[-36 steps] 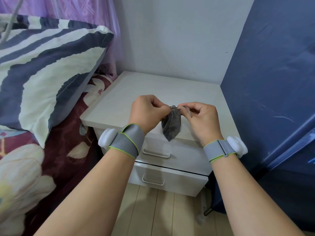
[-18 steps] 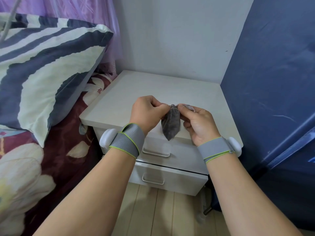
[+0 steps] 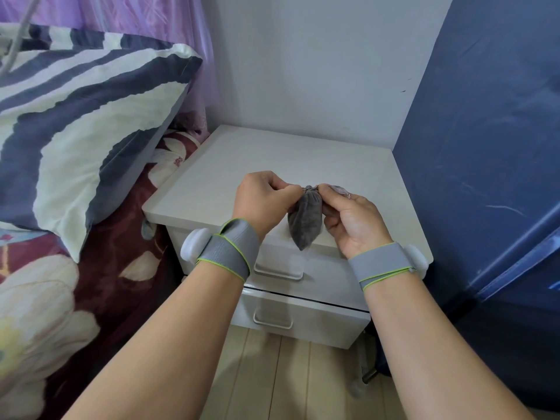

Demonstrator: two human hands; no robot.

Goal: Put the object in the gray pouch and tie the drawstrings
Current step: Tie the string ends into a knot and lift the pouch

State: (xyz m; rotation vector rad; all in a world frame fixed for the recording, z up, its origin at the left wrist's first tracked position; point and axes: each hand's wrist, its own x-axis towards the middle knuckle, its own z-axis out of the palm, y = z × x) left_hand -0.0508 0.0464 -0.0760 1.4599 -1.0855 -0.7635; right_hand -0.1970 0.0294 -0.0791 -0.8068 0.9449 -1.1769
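Two bare forearms reach in from the bottom edge, each with a gray wristband edged in lime: left wristband (image 3: 231,249) carries a white round module on its outer side, right wristband (image 3: 382,262) the same. Below them, pale wood floor (image 3: 272,374) between bed and cabinet.

Left hand (image 3: 263,201) is curled into a fist, thumb and forefinger pinched at the gathered neck of the gray pouch (image 3: 305,219). Right hand (image 3: 353,218) pinches the same neck from the other side, its remaining fingers loosely curled; a bit of gray material sticks out past its fingertips (image 3: 328,189), too small to tell if it is cord or fabric. Drawstrings themselves not clearly visible. Pouch hangs down from the pinch, mouth cinched shut, body bulging then tapering to a point at the bottom. It is held in the air in front of the white nightstand (image 3: 272,165), over its front edge, not resting on the top. Contents cannot be seen.

Nightstand has two drawers with white handles: upper drawer (image 3: 327,277), lower drawer (image 3: 315,322).

Left side: bed with dark red floral bedding (image 3: 100,286), and a navy-and-cream striped pillow (image 3: 75,131) leaning over it. Behind that, purple curtain (image 3: 136,16). Right side: dark blue fabric panel (image 3: 491,147). Far back, plain white wall (image 3: 318,71).
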